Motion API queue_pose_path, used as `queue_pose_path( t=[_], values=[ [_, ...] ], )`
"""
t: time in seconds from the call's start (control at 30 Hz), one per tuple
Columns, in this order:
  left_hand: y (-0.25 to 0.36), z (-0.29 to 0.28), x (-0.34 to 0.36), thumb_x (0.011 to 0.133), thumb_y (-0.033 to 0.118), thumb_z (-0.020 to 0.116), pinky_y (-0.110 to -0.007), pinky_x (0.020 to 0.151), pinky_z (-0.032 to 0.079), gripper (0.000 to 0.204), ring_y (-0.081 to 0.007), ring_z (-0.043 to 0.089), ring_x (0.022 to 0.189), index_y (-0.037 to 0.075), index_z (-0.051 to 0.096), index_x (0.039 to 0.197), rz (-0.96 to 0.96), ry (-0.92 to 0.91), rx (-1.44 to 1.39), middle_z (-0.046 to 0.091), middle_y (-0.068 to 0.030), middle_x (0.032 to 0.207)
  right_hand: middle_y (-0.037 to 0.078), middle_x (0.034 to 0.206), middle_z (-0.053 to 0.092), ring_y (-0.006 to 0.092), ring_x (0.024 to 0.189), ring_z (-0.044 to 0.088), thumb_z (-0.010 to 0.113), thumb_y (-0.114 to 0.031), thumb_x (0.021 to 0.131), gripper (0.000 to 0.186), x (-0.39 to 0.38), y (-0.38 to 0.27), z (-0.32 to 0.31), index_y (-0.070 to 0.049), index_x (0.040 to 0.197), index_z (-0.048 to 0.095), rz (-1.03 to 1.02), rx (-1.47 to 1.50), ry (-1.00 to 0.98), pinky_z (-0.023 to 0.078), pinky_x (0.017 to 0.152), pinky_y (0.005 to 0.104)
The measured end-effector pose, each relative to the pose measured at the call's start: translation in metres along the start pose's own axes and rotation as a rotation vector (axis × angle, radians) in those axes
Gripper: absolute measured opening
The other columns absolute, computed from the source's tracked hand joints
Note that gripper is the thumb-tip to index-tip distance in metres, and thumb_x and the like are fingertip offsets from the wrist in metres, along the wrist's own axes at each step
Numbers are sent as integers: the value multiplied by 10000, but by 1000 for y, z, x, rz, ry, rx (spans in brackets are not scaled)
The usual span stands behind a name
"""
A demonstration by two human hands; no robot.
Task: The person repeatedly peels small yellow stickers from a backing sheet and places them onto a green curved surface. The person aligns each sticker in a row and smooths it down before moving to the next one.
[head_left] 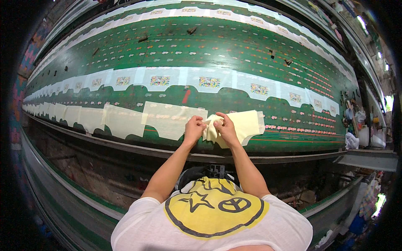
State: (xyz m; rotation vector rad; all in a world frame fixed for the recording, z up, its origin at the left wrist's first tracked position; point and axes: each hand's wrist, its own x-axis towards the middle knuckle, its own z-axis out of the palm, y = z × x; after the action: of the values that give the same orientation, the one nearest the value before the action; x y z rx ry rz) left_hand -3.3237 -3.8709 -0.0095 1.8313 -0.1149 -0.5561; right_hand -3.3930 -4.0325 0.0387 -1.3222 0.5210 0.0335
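A pale yellow cut fabric piece [244, 124] lies at the near edge of the long green table, over what looks like another layer at its right side. Its left part is bunched into folds between my two hands. My right hand [226, 130] is closed on those folds with thumb and fingers. Just left of it, my left hand [195, 129] is closed, its fingertips pinching the fabric's edge. Beside my left hand, a flat cream fabric piece [169, 119] lies spread on the table, the first of a row running left.
The green table [234, 42] carries a row of light blue printed pieces [226, 78] beyond my hands and more white printed pieces at the far side. Small dark objects [191, 31] sit mid-table. A metal rail [293, 158] borders the near edge; containers [363, 136] stand at right.
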Motion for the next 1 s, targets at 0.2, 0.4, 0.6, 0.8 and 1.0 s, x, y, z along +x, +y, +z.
queue_pose_path(
  t=[0.2, 0.4, 0.6, 0.8, 1.0],
  values=[
    [31, 16, -12, 799, 68, 667, -444, 716, 497, 291, -368, 653, 781, -16, 569, 1061, 144, 211, 356, 665, -182, 771, -18, 718, 541, 46, 584, 482, 622, -24, 883, 363, 12, 20, -61, -32, 1225, 502, -190, 190, 275, 393, 507, 202],
    [45, 49, -29, 817, 53, 627, -450, 844, 466, 339, -407, 564, 1010, 0, 519, 1134, 230, 400, 627, 571, -221, 1105, 62, 850, 629, 87, 695, 575, 662, 2, 848, 415, -30, -13, -152, -15, 1210, 458, -140, 333, 232, 474, 587, 213],
    [98, 159, -73, 791, 104, 728, -311, 671, 494, 163, -179, 604, 723, 1, 609, 834, 239, -62, 171, 632, -103, 780, 84, 905, 647, 130, 807, 631, 710, 11, 803, 458, -79, -41, -221, -15, 1183, 457, -115, 200, 82, 527, 677, 246],
    [153, 262, -113, 768, 100, 773, -259, 628, 490, 212, -102, 589, 689, -11, 600, 819, 327, -247, 63, 633, -55, 733, 103, 1021, 628, 144, 866, 623, 741, -44, 794, 485, -117, -55, -274, -21, 1208, 490, -183, 239, -75, 522, 746, 272],
    [146, 290, -119, 827, 55, 701, -233, 681, 478, 107, -80, 580, 724, 7, 623, 882, 225, -249, -71, 627, -3, 777, 90, 1107, 599, 139, 922, 608, 704, -39, 819, 436, -137, -65, -307, -13, 1219, 533, -180, 145, -151, 518, 770, 269]
  ],
)
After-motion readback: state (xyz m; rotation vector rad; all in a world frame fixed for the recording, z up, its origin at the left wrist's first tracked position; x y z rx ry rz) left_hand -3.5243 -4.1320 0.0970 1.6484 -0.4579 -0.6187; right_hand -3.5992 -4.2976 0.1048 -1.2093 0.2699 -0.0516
